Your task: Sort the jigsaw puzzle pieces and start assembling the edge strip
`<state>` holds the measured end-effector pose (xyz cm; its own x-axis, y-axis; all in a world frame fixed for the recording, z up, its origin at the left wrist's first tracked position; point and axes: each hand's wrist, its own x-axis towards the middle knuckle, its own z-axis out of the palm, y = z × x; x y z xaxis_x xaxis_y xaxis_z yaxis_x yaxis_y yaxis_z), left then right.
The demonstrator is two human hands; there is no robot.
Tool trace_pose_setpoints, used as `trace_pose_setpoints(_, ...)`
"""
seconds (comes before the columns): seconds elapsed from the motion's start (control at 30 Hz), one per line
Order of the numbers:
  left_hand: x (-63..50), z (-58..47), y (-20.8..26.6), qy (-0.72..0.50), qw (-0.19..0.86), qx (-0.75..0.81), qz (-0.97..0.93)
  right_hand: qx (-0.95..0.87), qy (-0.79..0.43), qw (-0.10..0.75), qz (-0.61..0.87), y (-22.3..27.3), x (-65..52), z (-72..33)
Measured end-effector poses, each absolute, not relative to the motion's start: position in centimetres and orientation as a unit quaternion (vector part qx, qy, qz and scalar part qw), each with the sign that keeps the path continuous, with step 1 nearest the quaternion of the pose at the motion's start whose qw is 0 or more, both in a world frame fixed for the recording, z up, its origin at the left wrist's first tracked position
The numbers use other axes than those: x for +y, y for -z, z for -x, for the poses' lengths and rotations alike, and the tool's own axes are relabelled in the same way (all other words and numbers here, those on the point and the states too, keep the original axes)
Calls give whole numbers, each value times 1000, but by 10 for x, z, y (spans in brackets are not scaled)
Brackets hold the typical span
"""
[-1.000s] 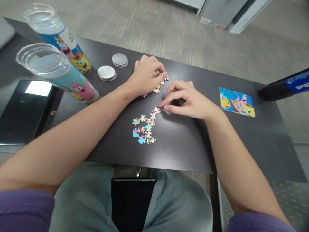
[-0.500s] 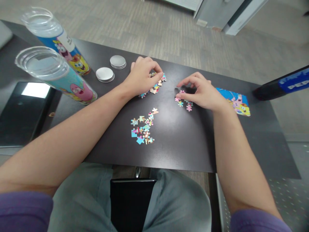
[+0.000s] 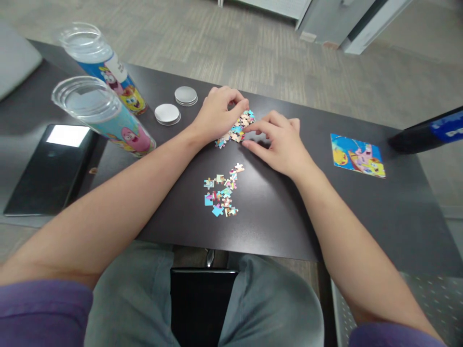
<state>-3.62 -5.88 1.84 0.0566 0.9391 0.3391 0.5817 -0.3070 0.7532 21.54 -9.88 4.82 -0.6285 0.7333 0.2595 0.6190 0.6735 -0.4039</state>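
A heap of jigsaw puzzle pieces lies near the table's far edge, colourful and partly covered. Over its left side rests my left hand, thumb and forefinger tips pressed together; whatever is between them is hidden. My right hand reaches in from the right with thumb and forefinger apart, the forefinger at the heap's edge. It hides the spot where pink pieces lay. Closer to me is a looser group of puzzle pieces, several of them blue, lying on the dark table.
Two clear-topped cartoon tubes stand at the left, near two stacks of silvery discs. A black glossy device lies at far left. On the right are a cartoon picture card and a dark bottle with a blue label.
My right hand has moved left from the small pink group to the main heap. My left hand stays over the heap. The view has shifted slightly.
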Motion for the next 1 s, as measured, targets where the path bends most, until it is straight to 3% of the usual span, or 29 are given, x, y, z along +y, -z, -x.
trace_pose_setpoints(1.0, -60, 28, -20, -428, 229, 554, -676, -904, -229, 180, 314, -43, -99, -206)
